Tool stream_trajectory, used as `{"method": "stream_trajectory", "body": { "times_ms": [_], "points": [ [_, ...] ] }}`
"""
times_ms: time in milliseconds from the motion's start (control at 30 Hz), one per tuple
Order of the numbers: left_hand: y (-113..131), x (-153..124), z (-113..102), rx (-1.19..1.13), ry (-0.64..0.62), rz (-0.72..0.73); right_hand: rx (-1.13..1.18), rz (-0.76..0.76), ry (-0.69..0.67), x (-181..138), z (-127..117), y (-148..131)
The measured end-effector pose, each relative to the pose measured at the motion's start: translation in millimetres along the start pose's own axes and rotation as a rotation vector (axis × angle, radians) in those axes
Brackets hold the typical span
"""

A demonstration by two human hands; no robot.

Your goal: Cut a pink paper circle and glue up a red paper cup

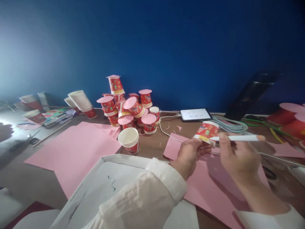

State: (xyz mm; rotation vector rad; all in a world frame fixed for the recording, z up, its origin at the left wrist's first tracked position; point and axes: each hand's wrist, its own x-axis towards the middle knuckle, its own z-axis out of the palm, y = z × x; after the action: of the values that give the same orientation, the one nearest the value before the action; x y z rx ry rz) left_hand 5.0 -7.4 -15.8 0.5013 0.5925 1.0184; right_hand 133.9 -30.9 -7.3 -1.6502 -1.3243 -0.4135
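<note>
My left hand (189, 156) is closed around the rim end of a red patterned paper cup (206, 129), which is tilted with its base up. In my right hand (238, 159) is a white marker pen (243, 138) with an orange end, its other end pointing at the cup's yellow band near the rim. Whether the tip touches the cup I cannot tell. Below both hands lies a sheet of pink paper (214, 187). Another paper cup (129, 141) stands upright to the left of my left hand, its white inside showing.
Several red cups topped with pink paper discs (149, 119) are piled against the blue wall. A phone (195, 114) showing a timer leans beside coiled cables (230, 124). Pink sheets (76, 149), a white tray (124, 159), stacked cups (79, 100) and scissors (34, 140) lie leftward.
</note>
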Motion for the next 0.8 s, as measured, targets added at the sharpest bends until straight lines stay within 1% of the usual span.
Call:
{"method": "stream_trajectory", "body": {
  "times_ms": [200, 333, 433, 700, 800],
  "points": [
    [-1.7, 1.2, -0.9, 0.006, -0.004, 0.015, 0.015, 0.036, -0.013, -0.4, 2.0, 1.5],
    [-1.2, 0.8, -0.2, -0.002, 0.009, -0.001, 0.009, 0.033, -0.019, 0.0, 1.7, 2.4],
    [-1.0, 0.6, -0.1, -0.010, 0.004, 0.004, 0.009, 0.021, 0.001, 0.1, 1.0, 1.5],
    [1.4, -1.6, 2.3, -0.016, 0.023, -0.010, 0.016, 0.031, -0.024, 0.2, 0.0, -1.5],
    [2.2, -2.3, 3.3, -0.013, 0.034, -0.007, 0.011, 0.046, -0.054, -0.1, 0.7, -1.0]
  ]
}}
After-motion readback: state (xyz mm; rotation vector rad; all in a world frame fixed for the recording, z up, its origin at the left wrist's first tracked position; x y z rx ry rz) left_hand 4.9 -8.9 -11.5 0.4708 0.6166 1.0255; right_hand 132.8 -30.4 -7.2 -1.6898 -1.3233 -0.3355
